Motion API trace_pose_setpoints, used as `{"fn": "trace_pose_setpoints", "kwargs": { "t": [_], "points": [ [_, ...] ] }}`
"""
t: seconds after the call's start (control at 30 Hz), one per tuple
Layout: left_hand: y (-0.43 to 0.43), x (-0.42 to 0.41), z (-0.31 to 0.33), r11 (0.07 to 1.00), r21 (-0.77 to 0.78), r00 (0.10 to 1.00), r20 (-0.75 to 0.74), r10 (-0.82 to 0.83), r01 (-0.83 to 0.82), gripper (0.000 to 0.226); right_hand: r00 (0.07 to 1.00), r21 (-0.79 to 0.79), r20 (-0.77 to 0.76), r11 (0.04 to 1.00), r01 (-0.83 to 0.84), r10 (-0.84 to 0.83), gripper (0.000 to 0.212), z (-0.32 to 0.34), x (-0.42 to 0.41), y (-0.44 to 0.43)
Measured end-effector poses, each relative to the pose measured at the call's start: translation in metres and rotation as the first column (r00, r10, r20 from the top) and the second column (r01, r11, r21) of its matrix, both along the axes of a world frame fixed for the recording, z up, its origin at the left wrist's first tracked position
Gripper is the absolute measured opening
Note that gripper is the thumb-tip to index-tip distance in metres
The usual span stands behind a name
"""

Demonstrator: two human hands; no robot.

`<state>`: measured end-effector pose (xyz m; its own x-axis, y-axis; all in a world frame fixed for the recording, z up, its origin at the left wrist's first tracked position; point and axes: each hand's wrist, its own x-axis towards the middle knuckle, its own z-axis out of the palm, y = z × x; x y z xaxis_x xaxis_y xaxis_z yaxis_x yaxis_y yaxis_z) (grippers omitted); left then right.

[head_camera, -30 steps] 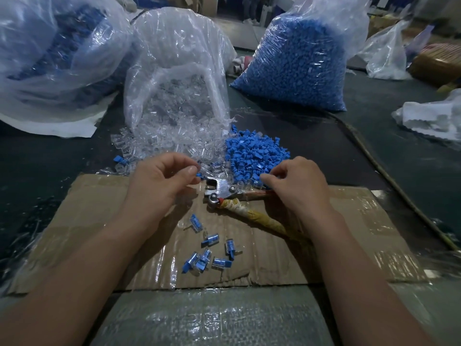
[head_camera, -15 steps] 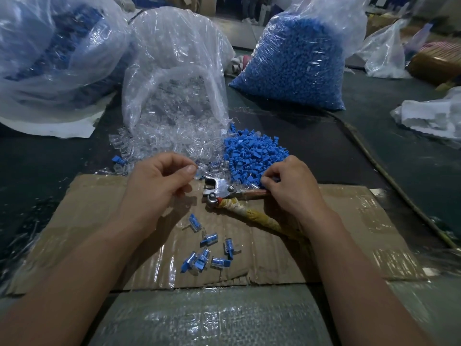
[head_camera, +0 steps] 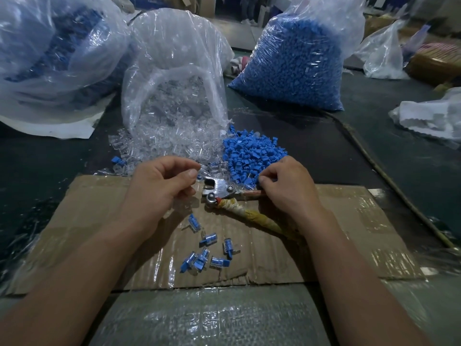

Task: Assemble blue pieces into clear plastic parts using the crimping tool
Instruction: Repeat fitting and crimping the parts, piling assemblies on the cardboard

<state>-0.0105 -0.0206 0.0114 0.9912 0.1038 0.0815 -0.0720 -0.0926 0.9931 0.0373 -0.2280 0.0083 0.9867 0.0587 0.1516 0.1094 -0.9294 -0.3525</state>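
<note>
The left hand (head_camera: 159, 188) hovers over the far edge of a creased brown cardboard sheet (head_camera: 349, 221) whose surface shines with clear tape. Its thumb and forefinger are curled together and pinch what looks like a small clear part (head_camera: 198, 167), a glassy glint that is hard to make out. The right hand (head_camera: 289, 188) sits at the near edge of a loose heap of blue pieces (head_camera: 252, 153), small matte blocks with ribbed stems. Its fingers (head_camera: 263, 180) are curled in with the tips bunched against the heap; I cannot tell whether they hold a piece.

Between the hands the crimping tool (head_camera: 217, 189) lies flat on the cardboard. It has a bright riveted metal head; one handle is wrapped in frayed yellowish cloth and runs under the right wrist, the other is reddish and passes under the right fingers.

Nearer the person, several assembled pieces (head_camera: 199, 259), blue cores inside clear shells, lie scattered on the cardboard. On the dark worktop (head_camera: 374, 151) beyond, a crinkled transparent bag (head_camera: 174, 58) spills clear shells beside the blue heap. A second bag (head_camera: 291, 61) packed with blue pieces stands behind on the right, and a third bag (head_camera: 50, 51) of bluish contents bulges at the left.
</note>
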Motion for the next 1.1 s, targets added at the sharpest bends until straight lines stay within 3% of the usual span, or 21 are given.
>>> {"fn": "trace_pose_setpoints", "kwargs": {
  "t": [0.1,0.2,0.8,1.0,1.1],
  "points": [
    [0.000,0.000,0.000,1.000,0.007,1.000,0.004,0.003,-0.003,0.020,0.999,0.066,0.029,0.997,-0.032,0.030,0.016,0.002,-0.001,0.002],
    [0.001,0.000,-0.001,1.000,0.015,1.000,-0.002,0.003,-0.003,0.021,0.996,0.008,-0.039,0.997,-0.081,0.081,0.022,0.003,0.001,0.008],
    [0.000,-0.001,0.001,1.000,0.018,1.000,-0.011,0.000,0.001,0.022,0.995,0.049,-0.089,0.998,-0.048,0.052,0.012,0.006,0.002,0.017],
    [-0.001,-0.002,0.002,1.000,0.012,1.000,-0.028,0.002,-0.002,0.021,0.996,-0.028,-0.050,0.997,-0.075,0.074,0.019,0.002,0.002,0.018],
    [-0.001,-0.003,0.003,1.000,0.006,1.000,-0.027,0.002,-0.002,0.020,0.998,0.049,0.004,0.997,-0.059,0.059,0.022,0.003,0.000,0.015]
  ]
}}
